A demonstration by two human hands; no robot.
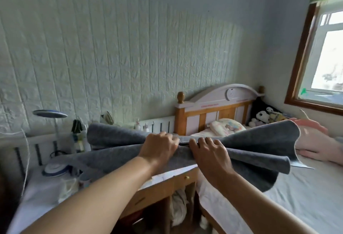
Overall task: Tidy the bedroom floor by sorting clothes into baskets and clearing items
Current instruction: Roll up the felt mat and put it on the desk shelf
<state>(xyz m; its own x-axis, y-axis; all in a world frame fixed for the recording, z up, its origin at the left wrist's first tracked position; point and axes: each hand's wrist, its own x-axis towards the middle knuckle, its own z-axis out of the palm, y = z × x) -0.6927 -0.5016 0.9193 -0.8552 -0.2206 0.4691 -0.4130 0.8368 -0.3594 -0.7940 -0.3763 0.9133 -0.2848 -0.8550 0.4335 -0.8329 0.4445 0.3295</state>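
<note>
Head view: left hand [159, 148] and right hand [209, 154] sit side by side, fingers curled over the bunched middle of a grey mat [115, 139], held raised above desk [161, 187] and bed [306, 196].

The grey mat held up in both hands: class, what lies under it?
Under the grey mat show a wooden desk with its drawer knob and the bed sheet. The desktop directly beneath is covered.
</note>
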